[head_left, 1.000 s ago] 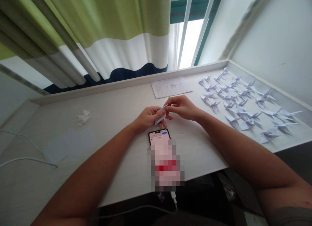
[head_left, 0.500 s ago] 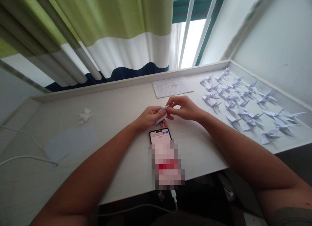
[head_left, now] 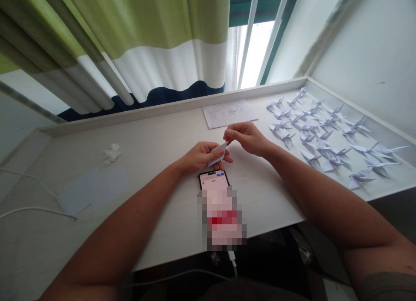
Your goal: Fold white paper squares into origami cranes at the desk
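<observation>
The right hand (head_left: 247,136) had risen slightly. It and the left hand (head_left: 200,156) pinched one folded paper (head_left: 222,148), one phone (head_left: 213,180) just below them.

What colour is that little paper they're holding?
The folded paper in the left hand is white, best seen in the head view.

Short sleeve (head_left: 388,287), bare forearms (head_left: 144,205)
The sleeve, a dull grey-brown, was seen ending high on the right arm (head_left: 312,192); the left hand (head_left: 196,157) and the right hand (head_left: 247,138) were likewise shown bare.
</observation>
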The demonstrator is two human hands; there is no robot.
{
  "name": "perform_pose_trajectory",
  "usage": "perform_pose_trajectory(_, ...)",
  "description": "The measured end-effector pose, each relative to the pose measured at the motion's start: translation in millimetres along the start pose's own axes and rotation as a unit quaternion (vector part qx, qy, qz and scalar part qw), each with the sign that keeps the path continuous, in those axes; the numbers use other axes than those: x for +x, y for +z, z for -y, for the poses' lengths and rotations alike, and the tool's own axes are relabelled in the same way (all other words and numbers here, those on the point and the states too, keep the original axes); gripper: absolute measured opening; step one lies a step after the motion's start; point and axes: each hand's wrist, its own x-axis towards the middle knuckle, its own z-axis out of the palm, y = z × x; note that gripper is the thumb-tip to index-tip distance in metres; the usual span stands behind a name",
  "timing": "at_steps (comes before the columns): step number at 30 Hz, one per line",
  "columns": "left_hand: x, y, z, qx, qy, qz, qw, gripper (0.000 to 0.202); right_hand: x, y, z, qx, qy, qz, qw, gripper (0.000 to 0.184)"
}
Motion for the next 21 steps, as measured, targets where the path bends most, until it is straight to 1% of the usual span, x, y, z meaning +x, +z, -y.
perform_pose_trajectory(2,-0.4,0.0,-0.5,-0.010,0.002,-0.006,1.000,0.044,2.1,-5.9,0.2,0.003,-0.011,-0.045,0.999,0.029)
perform_pose_trajectory(3,-0.5,0.0,-0.7,-0.016,0.006,-0.011,1.000,0.044,2.5,-7.7,0.8,0.009,-0.011,-0.054,0.998,0.028)
perform_pose_trajectory(5,-0.3,0.0,-0.8,-0.022,0.013,-0.015,1.000,0.046,1.7,-7.8,2.3,0.019,0.002,-0.035,0.999,0.025)
perform_pose_trajectory(7,0.1,0.3,-0.4,-0.022,0.017,-0.017,0.999,0.048,-0.3,-4.1,3.0,0.022,0.029,0.019,0.999,0.023)
perform_pose_trajectory(8,0.4,0.5,0.0,-0.021,0.019,-0.019,0.999,0.049,-1.4,-1.7,2.8,0.020,0.043,0.044,0.998,0.025)
perform_pose_trajectory(9,0.6,0.8,0.6,-0.018,0.020,-0.022,0.999,0.049,-2.2,0.4,2.3,0.016,0.049,0.053,0.997,0.026)
perform_pose_trajectory(13,1.2,1.9,2.2,-0.010,0.019,-0.022,1.000,0.049,-3.4,2.6,-0.1,0.012,0.053,0.057,0.997,0.026)
perform_pose_trajectory(18,0.3,2.1,-0.2,0.000,0.015,-0.015,1.000,0.050,-3.2,-1.3,3.3,0.007,0.047,0.094,0.994,0.024)
perform_pose_trajectory(20,0.0,1.7,-0.9,0.001,0.013,-0.013,1.000,0.050,-1.7,-3.8,4.1,-0.006,0.035,0.077,0.996,0.025)
perform_pose_trajectory(21,-0.1,1.5,-0.8,0.001,0.012,-0.013,1.000,0.050,-0.4,-5.7,3.9,-0.008,0.026,0.050,0.998,0.026)
